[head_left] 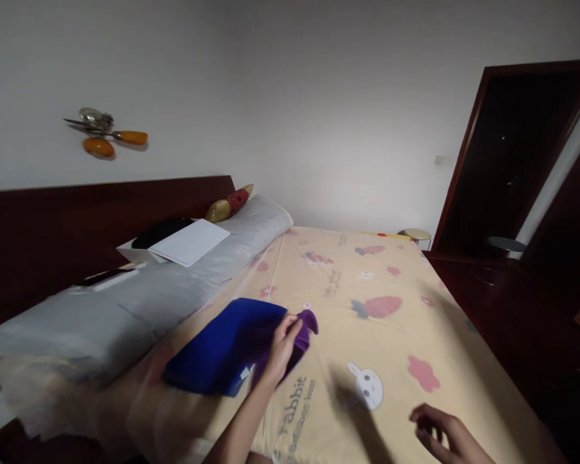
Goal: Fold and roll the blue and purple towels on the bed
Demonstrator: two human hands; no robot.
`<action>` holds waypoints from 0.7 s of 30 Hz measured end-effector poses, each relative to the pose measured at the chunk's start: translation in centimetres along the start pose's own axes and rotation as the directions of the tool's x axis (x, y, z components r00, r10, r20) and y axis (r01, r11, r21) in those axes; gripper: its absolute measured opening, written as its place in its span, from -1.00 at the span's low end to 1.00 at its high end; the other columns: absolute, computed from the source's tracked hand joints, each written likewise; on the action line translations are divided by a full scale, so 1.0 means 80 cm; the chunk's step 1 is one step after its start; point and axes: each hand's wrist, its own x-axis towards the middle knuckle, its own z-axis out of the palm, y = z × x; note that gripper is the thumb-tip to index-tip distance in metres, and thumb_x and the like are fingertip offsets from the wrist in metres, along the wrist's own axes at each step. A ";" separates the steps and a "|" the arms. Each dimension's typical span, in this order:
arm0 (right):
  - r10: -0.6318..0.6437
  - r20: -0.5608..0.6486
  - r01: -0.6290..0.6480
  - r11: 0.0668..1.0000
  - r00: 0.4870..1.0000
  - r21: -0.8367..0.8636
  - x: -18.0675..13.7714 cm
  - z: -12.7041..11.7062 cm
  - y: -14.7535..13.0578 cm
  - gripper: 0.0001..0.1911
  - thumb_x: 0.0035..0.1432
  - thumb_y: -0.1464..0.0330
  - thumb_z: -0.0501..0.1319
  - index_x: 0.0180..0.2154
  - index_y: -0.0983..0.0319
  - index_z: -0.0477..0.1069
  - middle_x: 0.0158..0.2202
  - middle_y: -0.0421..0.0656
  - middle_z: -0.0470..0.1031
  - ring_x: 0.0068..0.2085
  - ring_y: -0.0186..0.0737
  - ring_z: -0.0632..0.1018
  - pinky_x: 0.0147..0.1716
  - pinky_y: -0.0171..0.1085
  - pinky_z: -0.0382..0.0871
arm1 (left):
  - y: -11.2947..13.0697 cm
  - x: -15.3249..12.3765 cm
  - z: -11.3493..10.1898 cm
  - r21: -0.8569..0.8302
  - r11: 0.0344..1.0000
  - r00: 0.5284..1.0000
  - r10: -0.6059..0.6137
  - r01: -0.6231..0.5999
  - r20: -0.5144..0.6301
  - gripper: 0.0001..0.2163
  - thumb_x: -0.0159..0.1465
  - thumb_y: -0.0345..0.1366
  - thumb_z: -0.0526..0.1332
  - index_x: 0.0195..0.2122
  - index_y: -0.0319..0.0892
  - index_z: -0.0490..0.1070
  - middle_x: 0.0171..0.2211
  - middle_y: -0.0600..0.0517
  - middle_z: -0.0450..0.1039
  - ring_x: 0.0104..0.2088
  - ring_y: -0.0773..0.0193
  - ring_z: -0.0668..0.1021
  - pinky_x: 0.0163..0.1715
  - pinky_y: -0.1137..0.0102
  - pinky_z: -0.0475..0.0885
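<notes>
My left hand point(283, 347) is closed on a small purple cloth point(305, 328) lying on the bed, right beside a folded dark blue cloth point(222, 345). The purple piece overlaps the blue one's right edge. My right hand point(442, 435) hovers low at the lower right above the sheet, fingers loosely curled with nothing in them. Both cloths rest on a cream bedsheet point(367, 335) printed with rabbits and strawberries.
A long grey bolster point(140, 303) runs along the dark wooden headboard point(53, 232). On the bolster lie a white box with a sheet of paper point(188, 241) and a small patterned cushion point(227, 205). A dark wooden doorway point(512, 161) stands at right, with stools nearby.
</notes>
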 end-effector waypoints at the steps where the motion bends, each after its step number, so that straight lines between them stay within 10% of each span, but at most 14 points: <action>1: -0.038 0.000 0.037 0.999 0.999 0.032 0.006 0.008 -0.016 -0.60 0.12 0.00 0.12 -0.18 0.09 0.50 -0.25 -0.12 0.58 -0.30 -0.14 0.54 -0.30 -0.25 0.45 | 0.020 -0.015 0.010 -0.064 0.998 0.998 0.020 -0.016 0.053 -0.69 0.20 0.05 0.11 -0.33 -0.10 0.34 -0.35 0.09 0.43 -0.27 0.24 0.48 -0.23 0.44 0.35; 9: -0.171 -0.081 0.178 0.980 0.982 0.084 0.002 0.052 -0.052 -0.60 0.11 0.12 0.23 -0.01 0.04 0.40 -0.03 -0.11 0.50 -0.08 -0.11 0.50 -0.09 -0.22 0.39 | 0.107 -0.119 0.053 -0.438 0.852 0.814 0.024 0.288 0.580 -0.73 0.14 -0.05 0.29 -0.40 -0.14 0.34 -0.46 0.15 0.29 -0.41 0.37 0.35 -0.37 0.47 0.23; 21: -0.218 -0.050 0.223 0.961 0.975 0.163 -0.003 0.051 -0.053 -0.64 0.25 0.12 0.04 -0.38 0.19 0.45 -0.38 -0.15 0.50 -0.28 -0.14 0.49 -0.25 -0.27 0.32 | 0.120 -0.163 0.074 -0.387 0.887 0.576 0.182 0.253 0.796 -0.56 -0.02 -0.16 0.42 -0.15 -0.12 0.34 -0.27 0.09 0.36 -0.27 0.29 0.39 -0.25 0.42 0.26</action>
